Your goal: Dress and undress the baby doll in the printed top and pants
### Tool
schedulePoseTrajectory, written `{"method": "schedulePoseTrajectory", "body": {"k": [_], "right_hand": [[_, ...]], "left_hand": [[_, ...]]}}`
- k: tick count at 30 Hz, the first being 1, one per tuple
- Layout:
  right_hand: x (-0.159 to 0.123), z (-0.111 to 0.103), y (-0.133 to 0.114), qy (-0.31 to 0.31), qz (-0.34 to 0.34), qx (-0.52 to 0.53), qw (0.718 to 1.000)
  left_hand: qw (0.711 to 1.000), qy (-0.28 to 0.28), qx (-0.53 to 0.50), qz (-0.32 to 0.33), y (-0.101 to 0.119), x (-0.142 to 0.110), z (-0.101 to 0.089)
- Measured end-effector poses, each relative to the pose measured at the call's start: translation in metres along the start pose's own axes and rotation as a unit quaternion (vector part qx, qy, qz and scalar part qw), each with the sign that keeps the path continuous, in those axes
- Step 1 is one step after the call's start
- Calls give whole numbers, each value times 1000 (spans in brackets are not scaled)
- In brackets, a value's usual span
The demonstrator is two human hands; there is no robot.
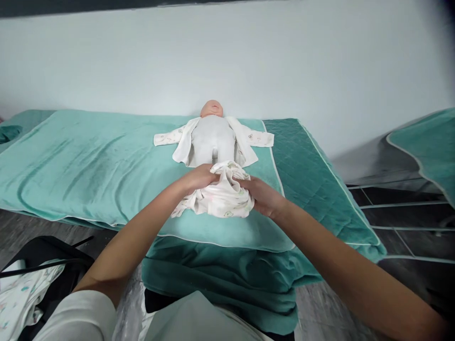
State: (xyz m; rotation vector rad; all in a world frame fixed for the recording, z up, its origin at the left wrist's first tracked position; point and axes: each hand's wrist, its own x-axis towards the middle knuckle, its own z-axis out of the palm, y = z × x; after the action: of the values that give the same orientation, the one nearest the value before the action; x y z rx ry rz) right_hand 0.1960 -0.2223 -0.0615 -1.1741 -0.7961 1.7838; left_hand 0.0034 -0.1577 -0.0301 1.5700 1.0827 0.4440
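Doll in head view: the doll (213, 135) is lying face up on the green-covered bed (88, 166), its head pointing toward the wall (213, 57).
White jacket: the jacket (245, 146) is spreading open under the doll, sleeves stretching out on both sides.
Printed cloth: the cloth (225, 196) is bunching up on the near side of the doll, just beside its legs; whether it is touching them, I cannot tell.
Left hand: this hand (201, 177) is grasping the cloth's left part, near the doll's legs.
Right hand: this one (265, 196) is gripping the opposite side, also nearer than the doll.
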Motion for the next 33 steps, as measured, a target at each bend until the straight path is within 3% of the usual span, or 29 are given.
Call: {"method": "schedulePoseTrajectory", "body": {"k": [3, 7, 10, 12, 17, 23, 27, 33], "right_hand": [[-12, -2, 28, 29, 18, 4, 999], [-14, -8, 56, 99, -35, -92, 990], [-11, -12, 69, 124, -74, -199, 969], [-9, -13, 74, 128, -96, -228, 960], [-10, -15, 81, 141, -107, -207, 962], [-8, -19, 83, 131, -153, -81, 976], [6, -23, 81, 154, -239, -97, 954], [32, -30, 74, 168, -320, -78, 929]], "left_hand": [[983, -68, 167, 22, 3, -2, 4], [934, -94, 338, 62, 6, -3, 16], [909, -107, 398, 60, 3, -3, 26], [908, -107, 403, 51, 1, -3, 30], [943, -81, 321, 13, -5, -8, 29], [989, -94, 111, 21, -8, -18, 19], [994, -101, 28, 4, -8, -19, 9], [983, -161, -77, 34, -6, -18, 0]]}}
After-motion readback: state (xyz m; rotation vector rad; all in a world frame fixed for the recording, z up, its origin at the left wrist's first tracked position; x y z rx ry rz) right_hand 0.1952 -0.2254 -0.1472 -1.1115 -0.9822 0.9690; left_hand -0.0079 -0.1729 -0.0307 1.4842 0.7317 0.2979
